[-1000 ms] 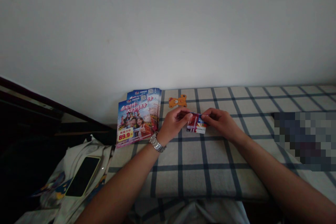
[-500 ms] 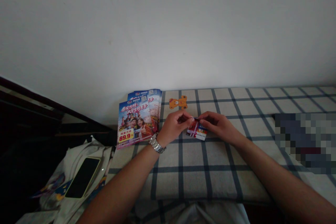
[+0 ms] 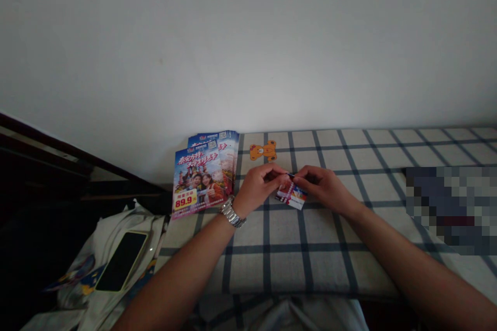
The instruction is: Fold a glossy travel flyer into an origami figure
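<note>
A phone [image 3: 121,261] is lying nearer than both grips, to their left. The left hand [image 3: 259,189] and right hand [image 3: 324,187] are pinching a small printed paper [image 3: 293,198] by its far edge, both grips holding it over checked cloth [image 3: 285,253]. Leaflets [image 3: 198,181] are lying stacked left of the grips; beyond, an orange bear figure [image 3: 264,151] is showing.
</note>
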A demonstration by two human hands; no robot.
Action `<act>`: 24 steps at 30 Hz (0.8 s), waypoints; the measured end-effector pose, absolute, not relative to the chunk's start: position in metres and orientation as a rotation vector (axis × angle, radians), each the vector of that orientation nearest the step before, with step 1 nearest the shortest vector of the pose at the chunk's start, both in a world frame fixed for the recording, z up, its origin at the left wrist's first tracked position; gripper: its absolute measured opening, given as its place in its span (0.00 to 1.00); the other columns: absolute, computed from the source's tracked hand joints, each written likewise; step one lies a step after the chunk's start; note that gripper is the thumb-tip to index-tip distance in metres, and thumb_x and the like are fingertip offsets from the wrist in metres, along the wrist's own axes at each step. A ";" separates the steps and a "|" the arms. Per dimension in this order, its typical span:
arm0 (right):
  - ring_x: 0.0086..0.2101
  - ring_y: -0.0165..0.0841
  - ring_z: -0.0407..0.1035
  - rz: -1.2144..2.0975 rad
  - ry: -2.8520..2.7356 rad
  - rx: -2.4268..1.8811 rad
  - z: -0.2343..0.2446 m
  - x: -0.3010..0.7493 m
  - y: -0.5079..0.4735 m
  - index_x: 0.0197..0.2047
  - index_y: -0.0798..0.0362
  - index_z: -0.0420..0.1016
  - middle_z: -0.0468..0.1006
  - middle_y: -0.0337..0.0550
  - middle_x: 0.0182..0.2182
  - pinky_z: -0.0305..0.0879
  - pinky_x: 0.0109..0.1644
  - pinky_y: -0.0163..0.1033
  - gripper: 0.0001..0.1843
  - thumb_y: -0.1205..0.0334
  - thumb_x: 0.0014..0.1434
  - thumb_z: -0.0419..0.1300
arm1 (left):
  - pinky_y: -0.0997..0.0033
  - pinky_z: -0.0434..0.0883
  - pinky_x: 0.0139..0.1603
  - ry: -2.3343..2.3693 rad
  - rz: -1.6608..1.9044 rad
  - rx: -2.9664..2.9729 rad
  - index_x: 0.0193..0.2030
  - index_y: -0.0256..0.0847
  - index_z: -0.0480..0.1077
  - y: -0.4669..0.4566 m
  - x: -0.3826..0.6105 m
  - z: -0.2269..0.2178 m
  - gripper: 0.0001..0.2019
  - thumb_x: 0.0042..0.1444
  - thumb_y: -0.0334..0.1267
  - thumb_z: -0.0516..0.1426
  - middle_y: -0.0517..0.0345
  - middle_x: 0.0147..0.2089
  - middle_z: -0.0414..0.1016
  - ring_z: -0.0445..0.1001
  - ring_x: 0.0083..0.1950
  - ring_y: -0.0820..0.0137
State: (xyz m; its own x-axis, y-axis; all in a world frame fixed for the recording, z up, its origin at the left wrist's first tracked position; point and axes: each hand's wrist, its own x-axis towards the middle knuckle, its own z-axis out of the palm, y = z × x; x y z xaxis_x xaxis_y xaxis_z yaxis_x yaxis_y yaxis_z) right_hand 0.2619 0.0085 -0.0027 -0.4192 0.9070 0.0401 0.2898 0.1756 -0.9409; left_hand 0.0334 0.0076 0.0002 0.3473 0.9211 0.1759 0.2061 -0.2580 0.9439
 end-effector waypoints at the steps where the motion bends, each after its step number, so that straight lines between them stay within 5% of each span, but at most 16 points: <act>1: 0.34 0.35 0.74 1.229 -1.830 -1.137 -0.003 0.262 0.009 0.38 0.50 0.80 0.82 0.41 0.33 0.67 0.37 0.38 0.16 0.46 0.67 0.62 | 0.71 0.76 0.41 1.019 0.982 1.699 0.44 0.41 0.79 0.008 0.034 0.000 0.10 0.65 0.45 0.63 0.56 0.39 0.83 0.81 0.39 0.68; 24: 0.37 0.37 0.77 1.263 -1.661 -1.120 -0.006 0.265 0.017 0.41 0.50 0.79 0.84 0.43 0.37 0.73 0.43 0.41 0.17 0.45 0.65 0.64 | 0.72 0.72 0.38 1.111 0.954 1.823 0.40 0.41 0.77 0.009 0.033 0.000 0.10 0.66 0.45 0.60 0.58 0.37 0.81 0.78 0.36 0.69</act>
